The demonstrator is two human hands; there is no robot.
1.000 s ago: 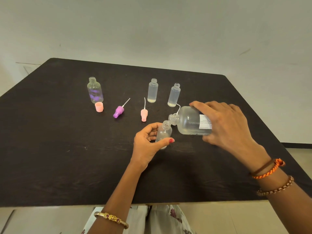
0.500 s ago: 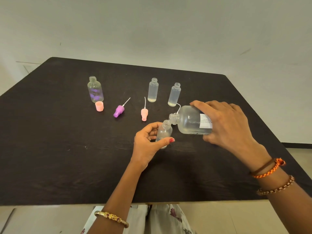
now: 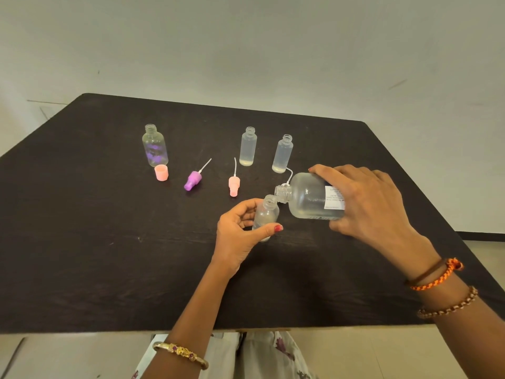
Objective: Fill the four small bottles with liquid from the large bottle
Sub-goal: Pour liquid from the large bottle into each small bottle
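Pouring goes best slowly: left hand [image 3: 240, 231] grips the small bottle [image 3: 265, 214] at frame centre above the surface [image 3: 82, 242], right hand [image 3: 366, 203] grips the tilted large bottle [image 3: 308, 198], mouths kept touching

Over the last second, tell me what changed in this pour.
Hardly anything. The right hand still holds the large bottle tipped on its side, neck at the mouth of the small bottle, which the left hand still grips upright. No clear shift shows in either. The three other small bottles, the caps and the sprayers lie where they were on the table.
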